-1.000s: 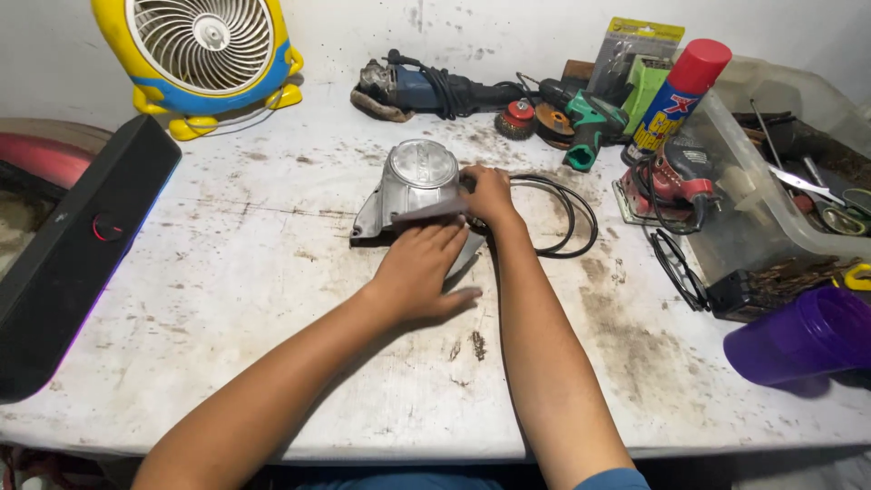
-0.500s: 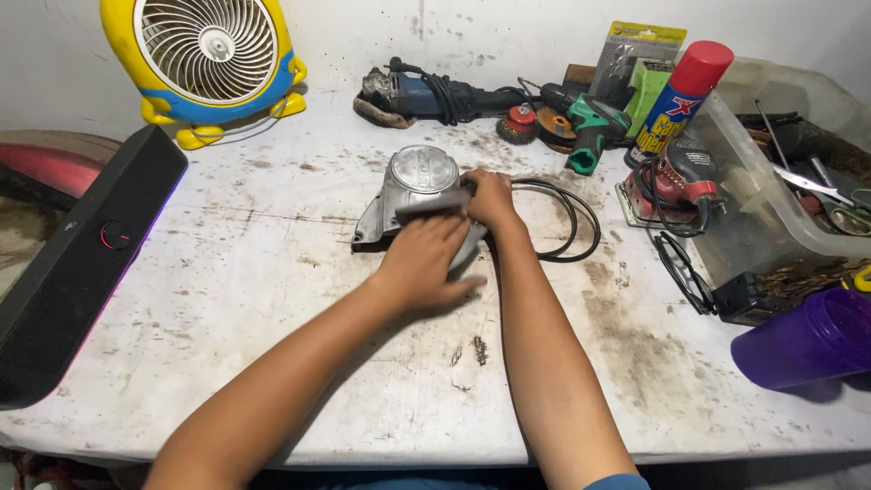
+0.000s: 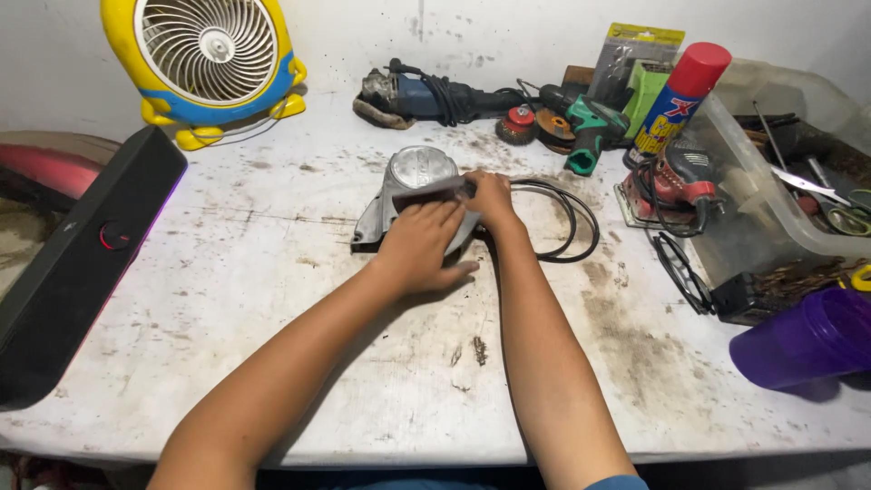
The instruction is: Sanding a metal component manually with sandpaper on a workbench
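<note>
Grey cast-metal housing (image 3: 413, 195) lies mid-counter (image 3: 272, 299), long axis slanting from near-left to far-right; left hand (image 3: 419, 247) presses flat on it, right hand (image 3: 488, 195) pinches its far-right edge.

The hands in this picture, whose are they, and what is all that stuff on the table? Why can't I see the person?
The camera sits on the person's head and looks down, so you see only their arms and hands. The left hand lies flat on a grey metal cover, a rounded machine part resting on the dirty white table. The right hand grips the cover's edge. Beside it lies a black rubber ring.

At the back stands a yellow and blue fan. Next to it lie a blue grinder and a green power tool. A spray can with a red cap stands by a clear plastic box full of tools. A long black speaker lies on the left, and a purple cup on the right.
</note>
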